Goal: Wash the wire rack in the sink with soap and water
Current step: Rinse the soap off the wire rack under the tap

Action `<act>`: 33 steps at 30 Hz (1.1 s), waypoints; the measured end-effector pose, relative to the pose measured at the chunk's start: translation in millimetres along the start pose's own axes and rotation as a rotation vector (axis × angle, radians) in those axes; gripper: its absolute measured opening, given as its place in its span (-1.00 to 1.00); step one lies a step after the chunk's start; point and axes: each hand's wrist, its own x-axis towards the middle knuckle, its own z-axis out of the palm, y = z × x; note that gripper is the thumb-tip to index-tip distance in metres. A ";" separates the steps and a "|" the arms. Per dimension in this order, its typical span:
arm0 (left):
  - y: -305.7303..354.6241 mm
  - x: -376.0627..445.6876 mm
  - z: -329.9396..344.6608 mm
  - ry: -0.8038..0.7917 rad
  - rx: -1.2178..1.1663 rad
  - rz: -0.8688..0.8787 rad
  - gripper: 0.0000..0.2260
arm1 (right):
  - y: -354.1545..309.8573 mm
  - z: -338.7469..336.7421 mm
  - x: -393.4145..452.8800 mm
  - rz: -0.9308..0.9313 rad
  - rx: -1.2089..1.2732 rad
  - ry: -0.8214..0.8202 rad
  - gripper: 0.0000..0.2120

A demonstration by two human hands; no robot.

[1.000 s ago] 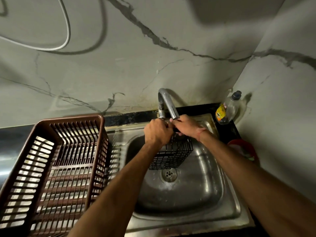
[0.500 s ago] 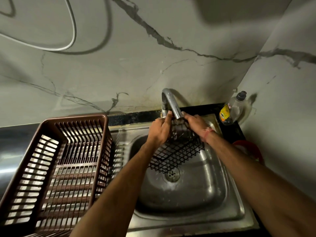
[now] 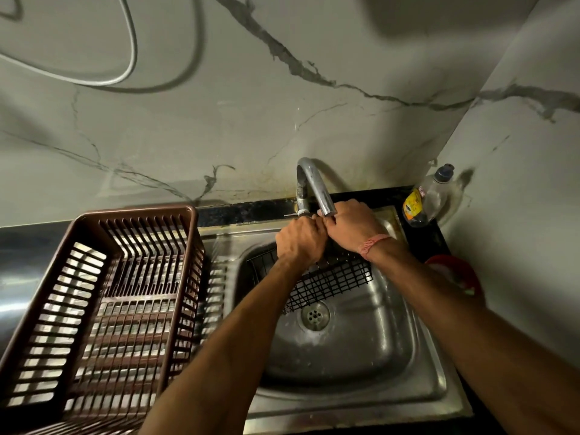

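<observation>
Around the sink basin (image 3: 361,350), the faucet (image 3: 314,183) arches over at twelve o'clock, the brown crate (image 3: 94,309) walls off nine o'clock, a soap bottle (image 3: 428,199) (beside the corner wall) crowds two o'clock, and six o'clock lies open above the drain (image 3: 314,315).

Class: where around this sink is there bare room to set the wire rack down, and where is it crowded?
Free: the sink floor below the drain, and the brown basket interior. Crowded: under the faucet, where both hands meet over the wire rack.
</observation>
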 end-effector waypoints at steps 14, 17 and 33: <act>-59.8 16.9 -28.2 -0.137 -0.417 -0.152 -0.59 | 74.7 15.4 -3.7 0.360 0.430 0.047 -0.38; -49.8 15.0 -27.7 -0.086 -0.690 -0.355 -0.69 | 72.2 25.7 -8.3 0.322 0.356 0.024 -0.38; -13.7 9.1 -27.5 -0.104 -0.435 -0.044 -0.48 | 15.9 36.5 -1.2 0.506 0.750 0.025 -0.53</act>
